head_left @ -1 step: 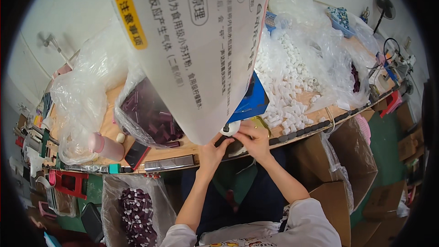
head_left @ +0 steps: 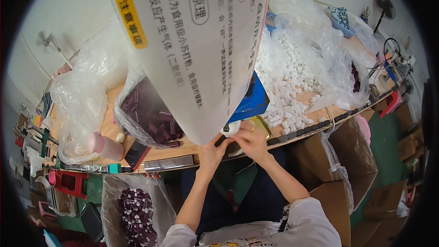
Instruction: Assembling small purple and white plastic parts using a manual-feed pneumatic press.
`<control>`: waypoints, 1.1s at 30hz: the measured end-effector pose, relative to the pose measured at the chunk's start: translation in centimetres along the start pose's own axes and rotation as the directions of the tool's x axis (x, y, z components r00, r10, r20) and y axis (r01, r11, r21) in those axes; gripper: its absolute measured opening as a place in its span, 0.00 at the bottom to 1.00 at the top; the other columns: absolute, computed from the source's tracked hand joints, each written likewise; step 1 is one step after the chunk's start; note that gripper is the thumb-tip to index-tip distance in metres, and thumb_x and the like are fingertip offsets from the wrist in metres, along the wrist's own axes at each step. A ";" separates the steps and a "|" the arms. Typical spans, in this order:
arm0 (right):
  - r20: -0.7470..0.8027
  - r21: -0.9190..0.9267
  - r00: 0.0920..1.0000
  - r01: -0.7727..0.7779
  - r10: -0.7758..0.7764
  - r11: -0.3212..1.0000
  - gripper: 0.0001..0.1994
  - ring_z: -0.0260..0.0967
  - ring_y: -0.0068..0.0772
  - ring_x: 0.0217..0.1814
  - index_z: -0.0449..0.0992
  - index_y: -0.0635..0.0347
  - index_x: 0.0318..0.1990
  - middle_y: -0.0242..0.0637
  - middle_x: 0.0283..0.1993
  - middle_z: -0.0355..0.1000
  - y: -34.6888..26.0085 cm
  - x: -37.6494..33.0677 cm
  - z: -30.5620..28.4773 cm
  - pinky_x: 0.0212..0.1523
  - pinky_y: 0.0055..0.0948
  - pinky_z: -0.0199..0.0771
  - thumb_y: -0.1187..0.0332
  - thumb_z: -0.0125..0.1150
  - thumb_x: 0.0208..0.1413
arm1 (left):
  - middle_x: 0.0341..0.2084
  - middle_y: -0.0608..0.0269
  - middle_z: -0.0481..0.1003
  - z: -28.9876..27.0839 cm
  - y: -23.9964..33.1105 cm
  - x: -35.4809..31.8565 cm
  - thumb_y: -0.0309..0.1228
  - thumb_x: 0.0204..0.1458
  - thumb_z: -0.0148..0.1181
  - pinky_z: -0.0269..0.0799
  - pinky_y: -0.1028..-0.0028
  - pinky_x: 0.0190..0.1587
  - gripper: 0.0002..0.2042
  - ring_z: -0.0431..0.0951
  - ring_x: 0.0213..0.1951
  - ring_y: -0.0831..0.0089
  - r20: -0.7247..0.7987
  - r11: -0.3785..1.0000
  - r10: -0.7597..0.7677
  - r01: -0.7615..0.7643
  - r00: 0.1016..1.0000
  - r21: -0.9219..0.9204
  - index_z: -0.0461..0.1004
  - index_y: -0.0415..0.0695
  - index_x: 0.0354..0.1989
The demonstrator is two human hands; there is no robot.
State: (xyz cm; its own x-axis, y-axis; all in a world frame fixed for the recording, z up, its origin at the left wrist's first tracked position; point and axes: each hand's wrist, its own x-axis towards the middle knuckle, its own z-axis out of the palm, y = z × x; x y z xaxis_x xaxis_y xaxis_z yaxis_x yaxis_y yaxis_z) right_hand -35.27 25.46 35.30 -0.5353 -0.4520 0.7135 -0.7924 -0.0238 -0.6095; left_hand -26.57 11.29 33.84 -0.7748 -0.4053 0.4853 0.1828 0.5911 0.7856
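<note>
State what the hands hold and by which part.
Both hands, left and right, pinch a small dark piece at its ends beside a white cap; the exact grip is unclear.

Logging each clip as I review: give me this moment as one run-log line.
left hand: pinching small dark piece | right hand: on small white cap | ahead: pile of white caps, bag of dark tubes | overhead: printed sheet

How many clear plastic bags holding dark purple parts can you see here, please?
2. One bag of purple tubes lies on the bench, left of the left hand. A second bag of purple parts stands on the floor below. The hanging white sheet may hide others.
</note>
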 end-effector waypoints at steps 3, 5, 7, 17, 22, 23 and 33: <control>0.006 -0.181 0.960 0.278 -0.281 0.943 0.10 0.78 0.46 0.43 0.83 0.65 0.38 0.40 0.40 0.80 0.2 0.4 0.1 0.42 0.37 0.79 0.81 0.68 0.46 | 0.36 0.52 0.81 0.1 0.3 -0.1 0.24 0.44 0.73 0.74 0.67 0.43 0.14 0.81 0.40 0.59 0.006 0.999 -0.047 0.047 0.999 -0.024 0.83 0.39 0.41; 0.024 -0.214 0.955 0.292 -0.294 0.932 0.10 0.78 0.46 0.44 0.83 0.64 0.38 0.40 0.40 0.81 0.2 0.2 0.3 0.43 0.38 0.79 0.81 0.68 0.46 | 0.35 0.53 0.80 0.4 0.3 0.0 0.23 0.45 0.72 0.74 0.67 0.41 0.13 0.80 0.39 0.59 -0.048 1.000 0.013 -0.013 0.999 -0.004 0.83 0.39 0.41; 0.040 -0.253 0.951 0.305 -0.305 0.918 0.10 0.78 0.46 0.45 0.83 0.63 0.38 0.39 0.40 0.81 0.1 0.1 -0.2 0.43 0.38 0.79 0.81 0.68 0.46 | 0.34 0.53 0.80 0.6 0.6 -0.3 0.25 0.44 0.74 0.73 0.67 0.42 0.14 0.80 0.39 0.59 -0.036 0.999 -0.037 0.036 0.999 -0.031 0.83 0.39 0.40; -0.147 -0.521 0.973 -0.230 0.179 0.822 0.05 0.73 0.45 0.36 0.82 0.61 0.35 0.39 0.31 0.78 4.4 -1.7 -8.6 0.36 0.40 0.74 0.76 0.66 0.48 | 0.35 0.57 0.78 -0.6 -0.2 0.6 0.37 0.39 0.79 0.67 0.61 0.48 0.18 0.74 0.43 0.56 0.086 0.974 -0.226 0.226 0.970 0.006 0.85 0.39 0.37; -0.009 -0.642 0.972 -0.187 0.236 0.744 0.02 0.74 0.44 0.37 0.80 0.57 0.31 0.37 0.27 0.77 5.8 -1.2 -8.3 0.36 0.42 0.75 0.72 0.65 0.49 | 0.46 0.53 0.78 -1.0 -0.3 0.0 0.33 0.42 0.77 0.68 0.64 0.56 0.22 0.75 0.53 0.59 0.169 0.964 -0.249 0.261 0.954 -0.050 0.81 0.37 0.46; 0.034 -0.686 0.958 -0.184 0.283 0.704 0.02 0.74 0.44 0.37 0.80 0.57 0.30 0.37 0.27 0.76 6.1 -1.6 -8.3 0.36 0.42 0.75 0.71 0.66 0.49 | 0.48 0.51 0.78 -1.2 0.1 -0.7 0.32 0.44 0.76 0.67 0.64 0.59 0.24 0.75 0.55 0.59 0.163 0.966 -0.222 0.240 0.961 -0.099 0.79 0.36 0.50; 0.071 -0.646 0.988 -0.059 0.137 0.761 0.07 0.73 0.44 0.44 0.78 0.58 0.35 0.38 0.38 0.76 7.6 -0.5 -10.0 0.40 0.44 0.77 0.74 0.64 0.46 | 0.44 0.52 0.79 0.0 -0.6 0.6 0.26 0.40 0.75 0.68 0.62 0.56 0.13 0.74 0.53 0.54 0.101 0.992 -0.124 0.126 0.987 -0.016 0.84 0.40 0.37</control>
State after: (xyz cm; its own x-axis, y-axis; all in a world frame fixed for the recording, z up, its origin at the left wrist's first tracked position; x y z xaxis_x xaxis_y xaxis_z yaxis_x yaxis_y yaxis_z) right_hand -43.94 34.44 33.80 -0.6163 -0.5136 0.5970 -0.7606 0.5848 -0.2821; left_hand -27.12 10.73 33.68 -0.8489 -0.4026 0.3425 0.0931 0.5239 0.8467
